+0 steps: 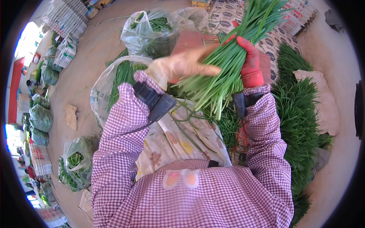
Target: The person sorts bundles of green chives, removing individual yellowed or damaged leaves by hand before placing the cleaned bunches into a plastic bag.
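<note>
A large bundle of long green leaves, like garlic chives [228,65], slants across the space before me, its pale stem ends towards my body. My right hand [249,61], in a red glove, grips the bundle from its right side. My left hand [185,64], in a pale glove, is blurred, its fingers spread at the left of the stems; whether it touches them I cannot tell. Beneath the hands lies a red board [188,42], partly hidden. A flower-patterned cloth [174,136] covers my lap, with loose leaves on it.
Plastic bags of greens stand beyond the hands [139,34], at the left [99,91] and at lower left [77,165]. A long heap of green leaves [296,114] lies at the right beside a pale sack [325,99]. Stacked white boxes [65,20] stand at far left.
</note>
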A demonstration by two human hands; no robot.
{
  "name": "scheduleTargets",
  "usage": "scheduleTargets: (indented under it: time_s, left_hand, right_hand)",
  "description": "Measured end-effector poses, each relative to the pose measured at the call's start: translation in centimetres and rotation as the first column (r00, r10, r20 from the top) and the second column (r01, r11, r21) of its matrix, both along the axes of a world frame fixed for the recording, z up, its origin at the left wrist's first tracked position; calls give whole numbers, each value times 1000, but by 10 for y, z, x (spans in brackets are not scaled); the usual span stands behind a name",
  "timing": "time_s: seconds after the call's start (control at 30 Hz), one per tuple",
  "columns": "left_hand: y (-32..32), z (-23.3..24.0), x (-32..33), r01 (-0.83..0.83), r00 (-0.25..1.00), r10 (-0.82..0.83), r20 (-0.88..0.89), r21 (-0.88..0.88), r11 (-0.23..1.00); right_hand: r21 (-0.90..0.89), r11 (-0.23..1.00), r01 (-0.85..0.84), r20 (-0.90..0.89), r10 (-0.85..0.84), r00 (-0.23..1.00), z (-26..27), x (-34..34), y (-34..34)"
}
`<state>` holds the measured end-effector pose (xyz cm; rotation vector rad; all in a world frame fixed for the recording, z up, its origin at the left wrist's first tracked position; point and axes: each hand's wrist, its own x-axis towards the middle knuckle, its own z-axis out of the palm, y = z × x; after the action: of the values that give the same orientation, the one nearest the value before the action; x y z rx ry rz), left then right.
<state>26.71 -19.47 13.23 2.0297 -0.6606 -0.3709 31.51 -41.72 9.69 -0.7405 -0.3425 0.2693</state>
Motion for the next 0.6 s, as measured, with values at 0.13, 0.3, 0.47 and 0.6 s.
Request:
scheduleTargets:
  time_s: [0.13,0.3,0.47,0.6]
  left_hand:
    - [15,-13,-21,256,809,-253,-530,-70,964]
    - [64,-93,-3,-43,857,-194,-478,-441,897]
    - [26,-95,30,-268,830,68,-554,-288,919]
    - [18,-173,50,-147,883,-142,-447,-552,820]
  right_hand:
    - [-25,966,256,-22,-256,966,-8,19,-57]
    - [-10,966,259,-154,-257,954,-9,41,-141]
    - [-182,966,187,-291,-234,928,-16,35,-162]
    - [-288,957,42,-365,-151,919,-39,44,-125]
